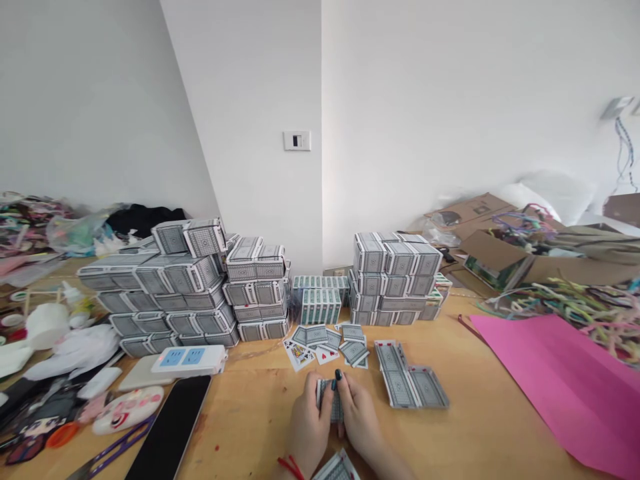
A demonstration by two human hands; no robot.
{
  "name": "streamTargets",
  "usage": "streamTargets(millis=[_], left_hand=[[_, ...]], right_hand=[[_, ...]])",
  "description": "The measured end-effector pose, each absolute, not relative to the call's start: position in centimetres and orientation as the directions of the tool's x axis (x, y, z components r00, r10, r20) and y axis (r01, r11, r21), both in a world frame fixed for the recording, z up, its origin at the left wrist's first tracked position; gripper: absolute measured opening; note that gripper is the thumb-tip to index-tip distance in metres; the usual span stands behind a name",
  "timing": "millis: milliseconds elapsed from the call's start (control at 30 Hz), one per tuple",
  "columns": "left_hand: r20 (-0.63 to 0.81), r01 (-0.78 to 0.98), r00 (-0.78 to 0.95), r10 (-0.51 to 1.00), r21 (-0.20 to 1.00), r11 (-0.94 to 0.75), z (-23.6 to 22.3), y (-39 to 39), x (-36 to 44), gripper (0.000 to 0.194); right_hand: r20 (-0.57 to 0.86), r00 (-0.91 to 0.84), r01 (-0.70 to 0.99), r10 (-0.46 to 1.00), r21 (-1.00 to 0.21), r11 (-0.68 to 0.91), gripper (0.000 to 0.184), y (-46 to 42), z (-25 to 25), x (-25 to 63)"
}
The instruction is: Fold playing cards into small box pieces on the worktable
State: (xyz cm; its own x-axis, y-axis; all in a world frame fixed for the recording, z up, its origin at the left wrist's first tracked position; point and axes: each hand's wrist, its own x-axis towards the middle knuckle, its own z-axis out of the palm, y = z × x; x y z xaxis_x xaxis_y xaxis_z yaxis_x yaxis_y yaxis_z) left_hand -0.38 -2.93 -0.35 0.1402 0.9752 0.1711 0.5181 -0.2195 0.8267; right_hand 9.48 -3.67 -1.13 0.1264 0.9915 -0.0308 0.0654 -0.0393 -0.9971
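A playing card piece with a grey patterned back (337, 408) is held between my two hands, partly hidden by the fingers; I cannot tell whether it is one card or several. My left hand (309, 425) closes on its left side, a red cord around the wrist. On the other side my right hand (361, 415), with dark nail polish, grips it too. More cards (338, 468) lie just below at the bottom edge. Loose playing cards (316, 335), some face up, are scattered beyond my hands. To the right sits an L-shaped piece made of cards (400, 383).
Stacked card-covered blocks (193, 277) rise at the left, with further stacks (393, 273) behind right. Small card boxes (321, 305) stand between them. A phone (170, 427), scissors (113, 453) and power strip (190, 360) lie left. Pink sheet (560, 393) and cardboard box (525, 270) are right.
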Motion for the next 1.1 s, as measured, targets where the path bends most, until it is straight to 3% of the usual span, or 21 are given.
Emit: streamTargets(millis=[200,467,567,767,933,1100], left_hand=[[0.210,0.550,0.137,0.968,0.796,-0.251,-0.15,-3.26,-0.28,0.017],[0.270,0.523,0.156,0.950,0.794,-0.311,-0.15,-3.61,-0.20,0.017],[0.256,0.517,0.165,0.953,0.800,-0.304,-0.41,-3.54,-0.22,0.018],[0.216,0.499,0.107,0.970,0.832,-0.241,-0.66,-3.25,-0.20,0.021],[0.226,0.517,0.049,0.973,0.828,-0.218,-0.60,-3.25,-0.22,0.025],[0.283,0.553,0.042,0.958,0.792,-0.258,-0.76,-3.43,-0.19,0.031]], right_hand=[[0.070,0.201,0.114,0.977,-0.992,0.048,0.044,-3.41,-1.04,9.57],[0.046,0.198,0.206,0.979,-0.979,0.005,0.047,-3.37,-1.10,9.79],[0.098,0.184,0.269,0.978,-0.962,0.046,0.047,-3.52,-0.84,9.97],[0.283,0.169,0.529,0.944,-0.834,0.155,0.043,-3.93,-1.06,9.93],[0.353,0.112,0.671,0.929,-0.717,0.191,0.043,-4.23,-1.39,9.85],[0.318,0.165,0.551,0.934,-0.815,0.179,0.047,-4.13,-1.48,9.78]])
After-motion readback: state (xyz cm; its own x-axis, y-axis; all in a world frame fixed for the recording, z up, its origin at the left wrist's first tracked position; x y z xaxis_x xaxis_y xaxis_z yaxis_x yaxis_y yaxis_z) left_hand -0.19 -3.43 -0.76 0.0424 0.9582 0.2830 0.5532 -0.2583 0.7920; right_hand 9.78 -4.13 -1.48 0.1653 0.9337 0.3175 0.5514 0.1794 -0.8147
